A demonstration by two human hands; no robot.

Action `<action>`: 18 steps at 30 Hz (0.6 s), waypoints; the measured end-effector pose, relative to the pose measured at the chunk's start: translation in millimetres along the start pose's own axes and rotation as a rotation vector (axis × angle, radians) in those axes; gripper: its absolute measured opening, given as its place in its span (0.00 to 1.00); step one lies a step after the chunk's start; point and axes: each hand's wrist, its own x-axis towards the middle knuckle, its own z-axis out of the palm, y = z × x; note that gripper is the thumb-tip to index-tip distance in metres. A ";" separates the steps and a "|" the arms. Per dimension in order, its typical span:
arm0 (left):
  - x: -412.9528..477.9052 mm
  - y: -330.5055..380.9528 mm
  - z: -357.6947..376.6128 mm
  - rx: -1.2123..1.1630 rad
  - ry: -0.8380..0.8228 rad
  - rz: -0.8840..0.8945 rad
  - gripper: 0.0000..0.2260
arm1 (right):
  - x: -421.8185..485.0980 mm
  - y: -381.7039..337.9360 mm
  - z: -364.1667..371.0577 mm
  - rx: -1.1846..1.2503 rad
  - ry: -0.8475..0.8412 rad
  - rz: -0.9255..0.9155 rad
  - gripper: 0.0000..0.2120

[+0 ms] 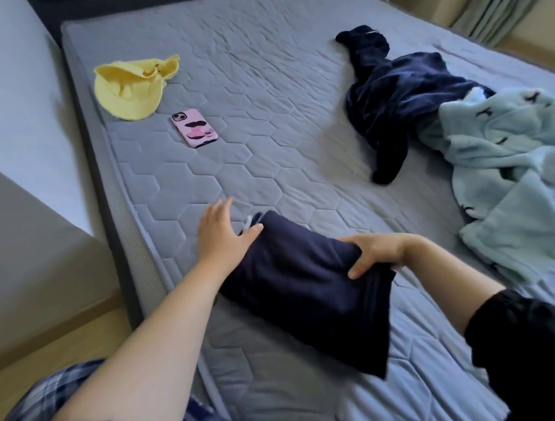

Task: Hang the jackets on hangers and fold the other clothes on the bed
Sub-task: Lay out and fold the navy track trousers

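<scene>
A folded dark navy garment [304, 282] lies on the grey quilted bed [266, 116], near its front edge. My left hand [222, 234] rests flat at the garment's far left end, fingers straight. My right hand [375, 251] grips the right side fold, thumb on top and fingers curled under the cloth. A dark blue velvet jacket [398, 102] lies crumpled at the far right. A light blue fleece garment [504, 171] is heaped beside it, partly over it. A yellow garment [133, 86] lies at the far left.
A pink phone [194, 127] lies face down on the bed near the yellow garment. The bed's left edge runs along a white wall and wooden floor [54, 328]. Curtains [489, 10] hang at the back right. Bare mattress shows in the middle.
</scene>
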 end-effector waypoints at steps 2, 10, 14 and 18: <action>2.9 -2.4 -0.2 -0.198 -0.325 -0.201 0.36 | 2.4 4.5 -10.8 -0.185 0.150 0.043 0.29; -7.3 -2.8 19.4 -0.405 -0.569 -0.386 0.48 | 14.3 58.6 7.0 0.252 0.848 -0.005 0.21; -13.6 -14.3 19.5 -0.457 -0.611 -0.386 0.42 | 1.2 68.2 31.6 0.466 0.761 -0.004 0.25; -23.8 -18.6 25.2 -0.630 -0.510 -0.448 0.22 | -15.3 77.6 45.4 0.635 0.498 0.004 0.25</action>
